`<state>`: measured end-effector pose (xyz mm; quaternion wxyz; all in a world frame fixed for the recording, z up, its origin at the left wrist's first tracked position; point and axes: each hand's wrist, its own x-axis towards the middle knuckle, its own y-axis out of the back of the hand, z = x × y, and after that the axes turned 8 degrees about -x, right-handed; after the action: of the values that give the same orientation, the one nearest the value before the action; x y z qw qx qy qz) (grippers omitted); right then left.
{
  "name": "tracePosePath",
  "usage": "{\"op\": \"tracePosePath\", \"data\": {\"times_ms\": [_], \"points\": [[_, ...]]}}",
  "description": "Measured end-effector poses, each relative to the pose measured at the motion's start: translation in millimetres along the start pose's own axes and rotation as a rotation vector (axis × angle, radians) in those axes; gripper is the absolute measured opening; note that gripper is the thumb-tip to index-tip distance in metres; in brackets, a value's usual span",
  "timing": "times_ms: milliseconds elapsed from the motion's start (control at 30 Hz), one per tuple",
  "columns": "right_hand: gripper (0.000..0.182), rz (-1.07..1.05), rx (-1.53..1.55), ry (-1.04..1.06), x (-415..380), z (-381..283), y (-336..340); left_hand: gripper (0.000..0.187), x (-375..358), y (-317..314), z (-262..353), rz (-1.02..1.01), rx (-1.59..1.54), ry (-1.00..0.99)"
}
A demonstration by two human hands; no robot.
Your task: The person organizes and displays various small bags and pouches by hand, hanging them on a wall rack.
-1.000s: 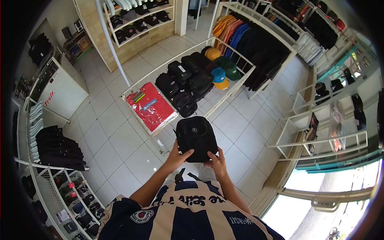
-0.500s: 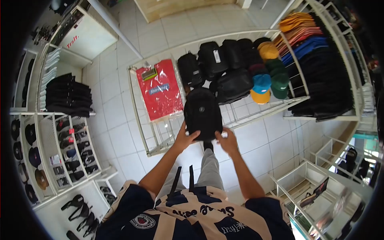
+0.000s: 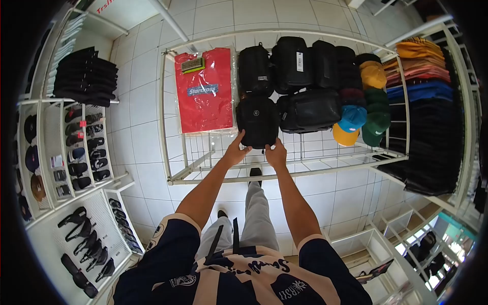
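Note:
A black bag (image 3: 257, 122) with a small round logo lies on the white wire rack (image 3: 223, 178), in the front row. My left hand (image 3: 237, 151) grips its lower left edge, the thumb on top. At the lower right edge, my right hand (image 3: 276, 153) holds the same bag between thumb and fingers. Behind it stands another black bag (image 3: 254, 68), and a wide black bag (image 3: 311, 109) lies just to its right. To the left is a red shirt in clear plastic (image 3: 206, 109), with a green-edged brush-like item (image 3: 193, 64) on top.
More black bags (image 3: 291, 61) and stacked caps (image 3: 375, 114) fill the rack's right part. Folded shirts (image 3: 424, 91) hang or lie in a pile beyond it. Shelves of sandals (image 3: 79, 168) and caps stand at the left. A white-framed display (image 3: 371, 249) is at the lower right.
Both hands have moved the black bag away from me, down into line with the other bags on the rack. The view has shifted, showing the rack more squarely.

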<state>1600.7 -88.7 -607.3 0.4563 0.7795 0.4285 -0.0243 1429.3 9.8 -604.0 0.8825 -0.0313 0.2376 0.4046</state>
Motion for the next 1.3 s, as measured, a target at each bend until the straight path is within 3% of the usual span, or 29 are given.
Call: {"op": "tracePosePath", "data": {"times_ms": [33, 67, 100, 200, 300, 433, 600, 700, 833, 933, 1100, 1300], "points": [[0.05, 0.018, 0.001, 0.018, -3, -3, -2, 0.082, -2, 5, 1, -0.066, 0.169, -0.033], [0.061, -0.029, 0.098, 0.017, -5, -3, 2, 0.073, -9, 6, 2, -0.072, 0.122, -0.041], [0.061, -0.037, 0.089, 0.036, -11, -10, 12, 0.073, -16, 6, 6, -0.051, 0.113, -0.044], [0.081, -0.004, 0.002, -0.003, -29, -23, 30, 0.066, -40, 4, 12, 0.031, -0.215, 0.042], [0.07, 0.045, 0.001, 0.114, -53, -39, 44, 0.056, -92, 15, 70, 0.127, -0.201, 0.09], [0.057, -0.024, 0.049, 0.273, -102, -73, 47, 0.052, -166, 33, 81, 0.22, -0.327, -0.012], [0.047, -0.255, 0.166, 0.497, -185, -134, 12, 0.051, -279, 66, 83, 0.333, -0.335, -0.058], [0.046, -0.465, 0.118, 0.544, -265, -201, 15, 0.051, -350, 92, 72, 0.391, -0.398, -0.103], [0.042, -0.587, 0.149, 0.795, -372, -247, -17, 0.049, -468, 134, 71, 0.498, -0.422, -0.076], [0.036, -0.792, 0.284, 0.837, -458, -265, -59, 0.048, -564, 159, 50, 0.673, -0.486, -0.12], [0.037, -1.159, 0.184, 0.97, -601, -296, -119, 0.045, -718, 184, 18, 1.072, -0.478, -0.092], [0.033, -1.43, 0.09, 1.143, -719, -343, -173, 0.041, -830, 213, -23, 1.431, -0.395, -0.245]]}}
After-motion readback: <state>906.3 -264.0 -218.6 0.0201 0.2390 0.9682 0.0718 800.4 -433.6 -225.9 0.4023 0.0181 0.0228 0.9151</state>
